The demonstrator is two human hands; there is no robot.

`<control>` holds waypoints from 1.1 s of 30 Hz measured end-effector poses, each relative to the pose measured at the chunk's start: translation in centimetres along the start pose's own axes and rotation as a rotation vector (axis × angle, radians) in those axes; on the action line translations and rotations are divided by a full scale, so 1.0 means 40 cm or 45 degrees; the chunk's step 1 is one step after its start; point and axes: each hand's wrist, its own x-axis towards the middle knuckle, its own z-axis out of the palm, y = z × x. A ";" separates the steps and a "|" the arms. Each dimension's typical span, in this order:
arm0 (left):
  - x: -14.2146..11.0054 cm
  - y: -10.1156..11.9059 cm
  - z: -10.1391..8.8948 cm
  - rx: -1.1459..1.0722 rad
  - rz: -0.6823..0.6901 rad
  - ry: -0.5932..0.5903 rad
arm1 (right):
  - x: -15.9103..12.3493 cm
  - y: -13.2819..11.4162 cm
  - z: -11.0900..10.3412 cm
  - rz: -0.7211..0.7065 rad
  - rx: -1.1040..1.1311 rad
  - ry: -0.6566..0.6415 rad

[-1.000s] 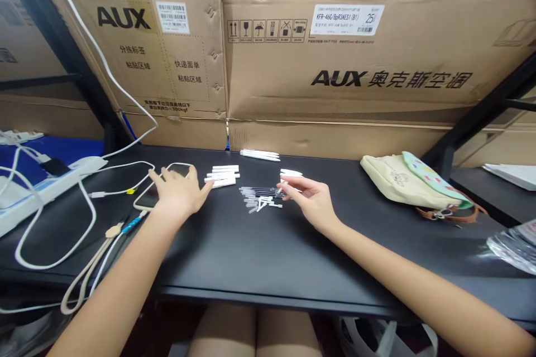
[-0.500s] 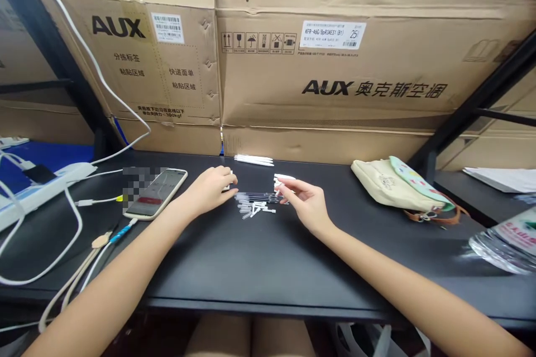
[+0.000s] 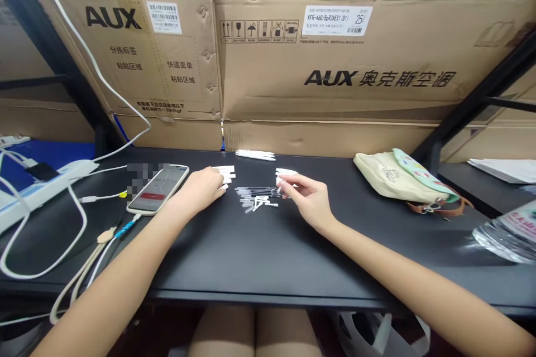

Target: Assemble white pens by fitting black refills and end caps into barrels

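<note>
Towards the far edge of the black bench [image 3: 259, 256] lie small white plastic clips [image 3: 259, 201]. The right hand [image 3: 310, 201] pinches a small white part [image 3: 279, 189]; left hand [image 3: 204, 189] half-curls at white plastic tubes [image 3: 226, 169], hold unclear. Light pinches suit.

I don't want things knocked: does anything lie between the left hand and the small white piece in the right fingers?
Thin rods lie flat across that gap, small white parts beside them; nothing visible stands upright there.
</note>
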 end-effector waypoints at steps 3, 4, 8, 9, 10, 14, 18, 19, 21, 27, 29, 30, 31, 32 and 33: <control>-0.008 0.008 -0.005 -0.019 -0.010 -0.021 | 0.002 -0.006 0.002 -0.007 -0.007 0.031; -0.011 0.009 -0.007 -0.032 -0.016 -0.044 | 0.004 -0.007 0.002 -0.009 -0.006 0.036; -0.012 0.003 -0.016 -0.204 -0.024 -0.052 | 0.008 -0.008 -0.003 -0.033 -0.006 0.064; -0.010 0.003 -0.019 -0.333 -0.020 0.006 | 0.009 -0.008 -0.005 -0.045 -0.005 0.073; -0.007 0.005 -0.022 -0.511 -0.016 0.076 | 0.010 -0.009 -0.006 -0.056 -0.001 0.081; 0.003 0.047 -0.026 -1.462 0.004 0.211 | 0.013 -0.018 -0.010 -0.092 0.025 0.100; 0.004 0.109 -0.005 -1.922 0.102 0.011 | 0.013 -0.033 -0.012 -0.097 0.041 0.105; 0.003 0.121 0.001 -1.962 0.121 -0.048 | 0.013 -0.037 -0.012 -0.088 0.061 0.090; 0.000 0.139 0.011 -2.013 0.148 -0.143 | 0.011 -0.043 -0.010 -0.052 0.118 0.044; -0.007 0.161 0.029 -2.075 0.136 -0.288 | 0.005 -0.047 0.000 -0.028 0.179 0.000; -0.006 0.164 0.032 -2.093 0.155 -0.296 | 0.000 -0.043 0.002 -0.085 0.161 -0.018; -0.006 0.165 0.033 -2.103 0.164 -0.292 | -0.004 -0.041 0.002 -0.132 0.130 -0.030; -0.005 0.166 0.034 -2.115 0.172 -0.281 | -0.008 -0.039 0.002 -0.192 0.075 -0.054; -0.004 0.166 0.034 -2.128 0.178 -0.261 | -0.012 -0.038 0.002 -0.264 0.002 -0.091; -0.003 0.166 0.034 -2.144 0.179 -0.232 | -0.016 -0.037 0.002 -0.340 -0.078 -0.137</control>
